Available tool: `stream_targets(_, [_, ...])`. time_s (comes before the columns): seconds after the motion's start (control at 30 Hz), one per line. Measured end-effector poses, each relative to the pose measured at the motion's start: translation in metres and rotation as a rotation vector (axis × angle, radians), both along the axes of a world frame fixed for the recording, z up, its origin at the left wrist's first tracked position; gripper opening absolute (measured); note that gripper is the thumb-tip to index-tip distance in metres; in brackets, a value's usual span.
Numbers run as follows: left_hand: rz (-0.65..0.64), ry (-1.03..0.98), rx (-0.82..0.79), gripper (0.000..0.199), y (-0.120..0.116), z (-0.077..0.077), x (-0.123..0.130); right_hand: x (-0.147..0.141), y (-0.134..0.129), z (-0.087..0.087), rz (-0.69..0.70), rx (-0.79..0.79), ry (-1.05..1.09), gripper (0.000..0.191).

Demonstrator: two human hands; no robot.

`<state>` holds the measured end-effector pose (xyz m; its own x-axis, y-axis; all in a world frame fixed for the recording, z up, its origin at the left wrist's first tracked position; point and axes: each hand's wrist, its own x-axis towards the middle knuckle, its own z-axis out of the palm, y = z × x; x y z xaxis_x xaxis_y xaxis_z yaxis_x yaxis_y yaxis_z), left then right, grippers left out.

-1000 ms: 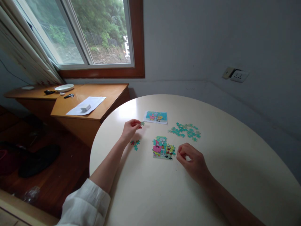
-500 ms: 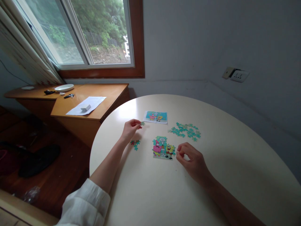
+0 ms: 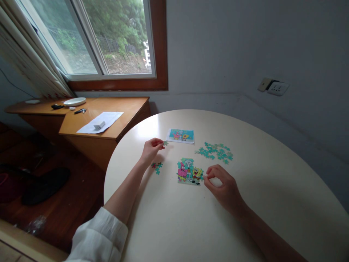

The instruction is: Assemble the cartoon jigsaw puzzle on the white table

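Note:
A pale green puzzle piece [image 3: 165,143] is pinched between the thumb and fingers of my left hand [image 3: 151,150], above the table. Under that wrist lies a small group of red and teal pieces [image 3: 157,167]. The partly joined jigsaw puzzle [image 3: 188,171], with pink, grey-white and yellow cartoon figures, lies flat in the middle. At its right edge my right hand [image 3: 222,185] is closed in a pinch, the fingertips at a small teal puzzle piece [image 3: 202,177], mostly hidden by them. Farther back lies a picture card [image 3: 181,136] with similar figures.
Several loose teal and green pieces [image 3: 215,151] are spread at the right of the round white table [image 3: 174,225]. A wooden desk [image 3: 131,112] on the left bears a paper sheet [image 3: 109,118] and a white dish [image 3: 74,102]. The wall stands behind.
My right hand has shifted very slightly, its pinch opening into a rounder loop beside the puzzle's right edge. The left hand and its piece stay in place.

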<state>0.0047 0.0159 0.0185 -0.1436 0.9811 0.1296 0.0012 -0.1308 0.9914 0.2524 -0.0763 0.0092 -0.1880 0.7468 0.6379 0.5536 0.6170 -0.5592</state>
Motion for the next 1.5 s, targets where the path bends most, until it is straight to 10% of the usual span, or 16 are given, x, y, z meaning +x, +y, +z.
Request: stream_targets(1.5, [-0.007, 0.004, 0.005, 0.012, -0.0005, 0.0009, 0.0001, 0.0015, -0.0002, -0.0025, -0.065, -0.077, -0.012, 0.04])
